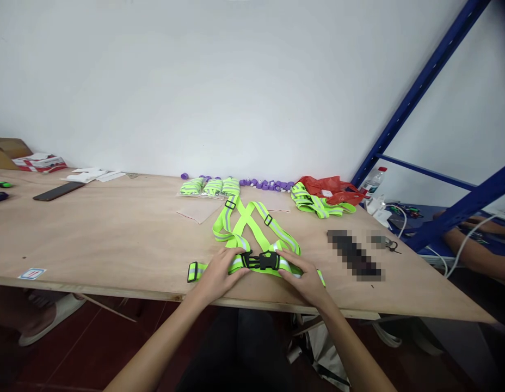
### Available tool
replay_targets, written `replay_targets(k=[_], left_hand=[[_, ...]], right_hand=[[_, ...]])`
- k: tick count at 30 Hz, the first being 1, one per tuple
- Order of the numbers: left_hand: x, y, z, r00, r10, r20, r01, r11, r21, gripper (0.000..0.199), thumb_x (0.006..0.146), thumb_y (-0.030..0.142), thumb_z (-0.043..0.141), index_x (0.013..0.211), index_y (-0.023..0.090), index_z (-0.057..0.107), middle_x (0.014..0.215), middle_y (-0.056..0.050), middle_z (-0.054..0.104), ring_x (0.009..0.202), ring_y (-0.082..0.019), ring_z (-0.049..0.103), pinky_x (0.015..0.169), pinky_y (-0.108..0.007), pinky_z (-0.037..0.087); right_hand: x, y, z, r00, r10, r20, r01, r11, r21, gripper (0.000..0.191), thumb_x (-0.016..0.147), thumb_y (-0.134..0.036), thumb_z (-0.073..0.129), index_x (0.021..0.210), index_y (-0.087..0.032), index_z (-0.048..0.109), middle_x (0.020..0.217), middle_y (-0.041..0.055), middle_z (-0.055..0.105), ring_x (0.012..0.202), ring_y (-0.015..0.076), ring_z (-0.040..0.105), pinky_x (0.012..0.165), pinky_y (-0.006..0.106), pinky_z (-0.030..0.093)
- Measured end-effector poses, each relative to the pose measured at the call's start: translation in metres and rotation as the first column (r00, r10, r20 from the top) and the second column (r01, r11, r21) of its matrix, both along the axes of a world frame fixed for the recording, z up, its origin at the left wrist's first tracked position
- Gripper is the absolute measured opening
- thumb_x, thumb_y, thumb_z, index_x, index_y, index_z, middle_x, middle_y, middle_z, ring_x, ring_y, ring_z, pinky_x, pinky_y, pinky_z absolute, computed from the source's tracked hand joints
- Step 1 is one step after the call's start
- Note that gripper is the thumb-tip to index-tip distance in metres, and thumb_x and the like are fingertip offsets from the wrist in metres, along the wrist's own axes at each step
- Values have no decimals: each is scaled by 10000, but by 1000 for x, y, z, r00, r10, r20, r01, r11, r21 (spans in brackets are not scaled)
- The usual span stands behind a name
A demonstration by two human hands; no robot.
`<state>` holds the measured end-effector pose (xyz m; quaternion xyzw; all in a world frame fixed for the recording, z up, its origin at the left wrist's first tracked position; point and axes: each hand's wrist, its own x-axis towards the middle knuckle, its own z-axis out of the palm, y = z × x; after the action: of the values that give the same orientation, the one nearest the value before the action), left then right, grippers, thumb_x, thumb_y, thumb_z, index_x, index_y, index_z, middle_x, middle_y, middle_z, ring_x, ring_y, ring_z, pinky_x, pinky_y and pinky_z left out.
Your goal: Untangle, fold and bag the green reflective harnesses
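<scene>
A neon-yellow reflective strap vest lies flat on the plywood table, its straps crossed in an X. Its waist belt runs along the near edge, joined by a black plastic buckle. My left hand presses the belt just left of the buckle. My right hand rests on the belt just right of it. Both hands lie on the webbing with fingers partly curled.
Folded, bagged vests and a row of purple caps sit at the back. Another loose vest lies by a red bag. A phone, papers and boxes are far left. Another person's arm rests beside the blue rack.
</scene>
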<state>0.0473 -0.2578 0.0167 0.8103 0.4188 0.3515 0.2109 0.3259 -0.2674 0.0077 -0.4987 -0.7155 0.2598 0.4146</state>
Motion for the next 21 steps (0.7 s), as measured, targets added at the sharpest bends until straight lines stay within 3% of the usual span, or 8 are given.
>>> replay_targets(k=[13, 21], left_hand=[[22, -1, 3, 1000, -5, -28, 4, 1000, -24, 375, 923, 435, 612, 1238, 236, 566, 1166, -102, 650, 1124, -292, 592, 943, -413, 492], [24, 5, 6, 967, 91, -240, -77, 995, 71, 408, 876, 341, 684, 1250, 237, 557, 1166, -121, 669, 1157, -344, 570, 947, -505, 488]], right_hand=[[-2, 2, -2, 997, 12, 78, -14, 1000, 15, 404, 845, -395, 687, 1223, -256, 721, 1236, 86, 715, 1235, 308, 618, 1079, 499, 465], [-11, 0, -1, 961, -43, 272, -12, 980, 197, 393, 884, -377, 649, 1260, -274, 693, 1346, 98, 646, 1250, 301, 601, 1060, 489, 480]])
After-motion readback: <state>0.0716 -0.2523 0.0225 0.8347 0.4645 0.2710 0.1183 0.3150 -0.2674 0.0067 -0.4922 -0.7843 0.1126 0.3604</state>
